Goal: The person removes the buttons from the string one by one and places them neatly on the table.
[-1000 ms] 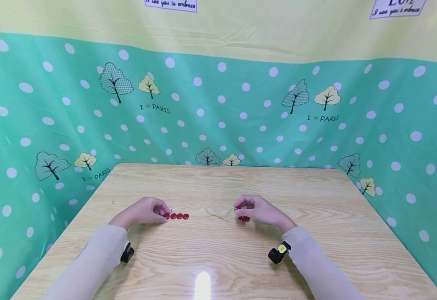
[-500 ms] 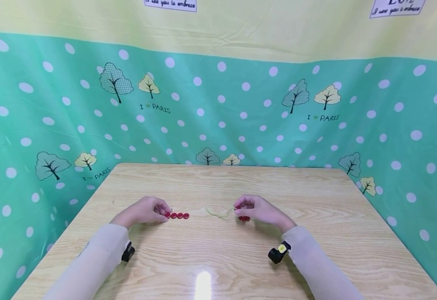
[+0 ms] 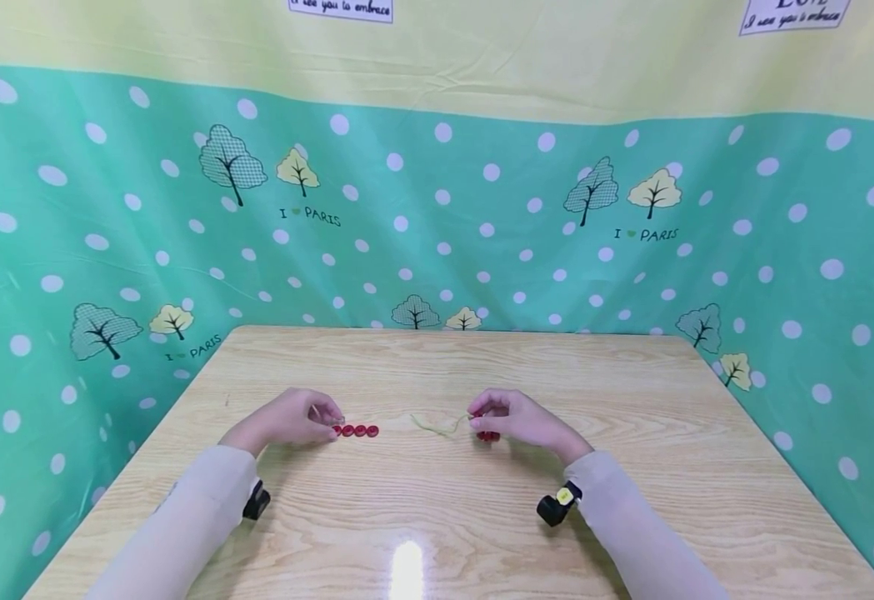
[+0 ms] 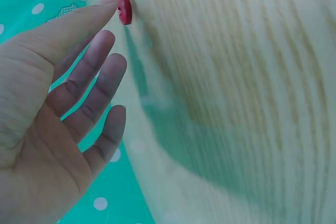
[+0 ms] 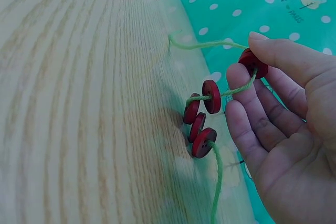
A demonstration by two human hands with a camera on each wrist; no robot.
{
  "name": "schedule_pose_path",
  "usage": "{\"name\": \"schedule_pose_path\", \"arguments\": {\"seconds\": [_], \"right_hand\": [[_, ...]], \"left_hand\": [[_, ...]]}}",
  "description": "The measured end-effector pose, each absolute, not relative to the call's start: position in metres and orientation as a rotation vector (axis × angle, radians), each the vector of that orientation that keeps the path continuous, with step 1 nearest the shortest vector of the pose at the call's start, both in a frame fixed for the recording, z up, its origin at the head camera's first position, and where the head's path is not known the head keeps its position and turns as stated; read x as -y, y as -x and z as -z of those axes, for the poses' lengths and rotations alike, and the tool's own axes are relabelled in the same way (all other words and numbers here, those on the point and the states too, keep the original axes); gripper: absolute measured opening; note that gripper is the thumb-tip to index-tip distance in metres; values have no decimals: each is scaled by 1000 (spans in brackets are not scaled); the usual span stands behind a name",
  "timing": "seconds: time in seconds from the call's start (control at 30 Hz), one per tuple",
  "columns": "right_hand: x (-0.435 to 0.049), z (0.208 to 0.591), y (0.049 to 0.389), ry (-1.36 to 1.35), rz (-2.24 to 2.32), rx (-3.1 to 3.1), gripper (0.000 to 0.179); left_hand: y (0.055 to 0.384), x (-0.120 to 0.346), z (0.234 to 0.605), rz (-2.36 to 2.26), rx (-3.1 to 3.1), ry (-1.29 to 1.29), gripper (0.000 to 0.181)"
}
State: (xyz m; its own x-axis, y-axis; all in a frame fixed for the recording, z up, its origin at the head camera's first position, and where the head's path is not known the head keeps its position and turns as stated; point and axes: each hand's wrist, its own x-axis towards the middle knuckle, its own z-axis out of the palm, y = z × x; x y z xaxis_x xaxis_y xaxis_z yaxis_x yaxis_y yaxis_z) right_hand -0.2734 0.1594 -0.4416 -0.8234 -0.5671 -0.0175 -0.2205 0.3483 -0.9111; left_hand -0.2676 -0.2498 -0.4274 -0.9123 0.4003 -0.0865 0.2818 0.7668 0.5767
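In the head view a row of several red buttons [image 3: 360, 431] lies on the table. My left hand [image 3: 294, 417] is at the row's left end, with the thumb tip right at the end button [image 4: 124, 10]. Its other fingers are loosely bent and apart in the left wrist view; the index finger is mostly hidden behind the thumb. My right hand [image 3: 515, 421] pinches a red button [image 5: 254, 65] between thumb and finger. A green string [image 5: 218, 182] runs through that one and through several more red buttons [image 5: 211, 96] hanging below it.
The string's loose end [image 3: 437, 429] trails left across the wooden table [image 3: 437, 500], between the two hands. Behind the table hangs a dotted green and yellow curtain [image 3: 437, 208]. A black wrist camera [image 3: 556, 507] sits on the right forearm, another camera [image 3: 257, 502] on the left.
The left hand has moved the end button a little to the right, up against the row, and its index finger has lifted slightly. The right hand has stayed put.
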Motion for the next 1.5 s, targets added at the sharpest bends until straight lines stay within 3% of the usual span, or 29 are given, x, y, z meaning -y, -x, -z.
{"name": "schedule_pose_path", "arguments": {"seconds": [0.53,1.07,1.5], "right_hand": [[-158,440,272,692,1465,-2302,33],[-158,445,275,712,1476,-2285,34],[-155,441,272,726,1517,-2252,29]], "left_hand": [[271,225,417,-843,-2811,-807,19],[268,139,417,-942,-2769,-1199,17],[269,85,411,-919,-2723,-1409,27]]}}
